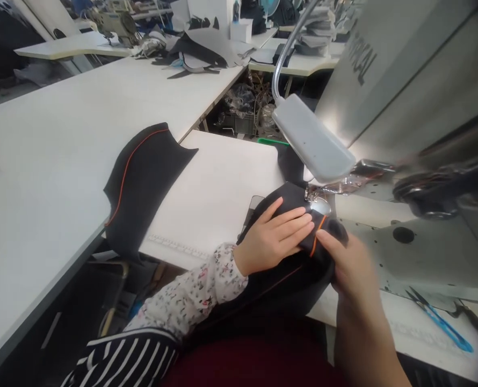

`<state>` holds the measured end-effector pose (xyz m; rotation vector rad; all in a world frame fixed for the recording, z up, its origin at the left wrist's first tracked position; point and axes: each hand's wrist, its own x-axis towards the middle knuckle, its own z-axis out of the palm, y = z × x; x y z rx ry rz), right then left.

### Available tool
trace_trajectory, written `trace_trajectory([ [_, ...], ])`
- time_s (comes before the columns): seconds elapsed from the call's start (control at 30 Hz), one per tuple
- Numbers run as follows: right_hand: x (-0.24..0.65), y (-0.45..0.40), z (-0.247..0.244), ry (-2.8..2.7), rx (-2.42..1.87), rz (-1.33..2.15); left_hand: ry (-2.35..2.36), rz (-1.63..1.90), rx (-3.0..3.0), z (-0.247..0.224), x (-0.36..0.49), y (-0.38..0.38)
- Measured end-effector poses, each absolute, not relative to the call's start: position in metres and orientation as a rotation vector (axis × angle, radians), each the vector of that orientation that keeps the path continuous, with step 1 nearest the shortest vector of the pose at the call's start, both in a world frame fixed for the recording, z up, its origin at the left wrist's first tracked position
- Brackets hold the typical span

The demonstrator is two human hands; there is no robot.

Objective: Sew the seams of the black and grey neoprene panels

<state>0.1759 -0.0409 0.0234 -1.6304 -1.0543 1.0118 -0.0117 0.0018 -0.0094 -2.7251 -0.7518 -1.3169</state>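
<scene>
My left hand (273, 236) lies flat on a black fabric piece (279, 285) with orange piping, fingers together and pressing it down. My right hand (352, 263), slightly blurred, pinches the fabric's folded edge beside the orange piping (316, 236). Both hands are close to the steel presser foot (317, 204) of the sewing machine, and the fabric runs under it. A second black piece (142, 183) with an orange-piped curved edge lies on the white table to my left, apart from both hands.
The grey sewing machine head (404, 107) and its gooseneck lamp (311, 138) rise at right. Blue-handled thread snips (440, 325) lie at the right table edge. Another sewing machine (114, 27) and black fabric pieces (202, 51) stand on tables beyond.
</scene>
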Motion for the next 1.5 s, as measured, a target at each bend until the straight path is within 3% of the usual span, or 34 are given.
trace_trajectory([
  [0.1,0.183,-0.047,0.025,-1.282,-1.712,0.614,-0.881,-1.335,-2.677,-0.005,-0.005,-0.008],
  [0.17,0.186,-0.048,0.026,-1.324,-1.673,0.527,-0.96,-1.321,-2.657,-0.002,-0.003,-0.012],
  [0.9,0.185,-0.036,0.021,-1.323,-1.569,0.603,-1.04,-1.257,-2.701,0.005,-0.006,-0.011],
  [1.5,0.199,-0.018,0.004,-1.293,-1.532,0.721,-1.032,-1.49,-2.751,0.011,-0.002,0.001],
])
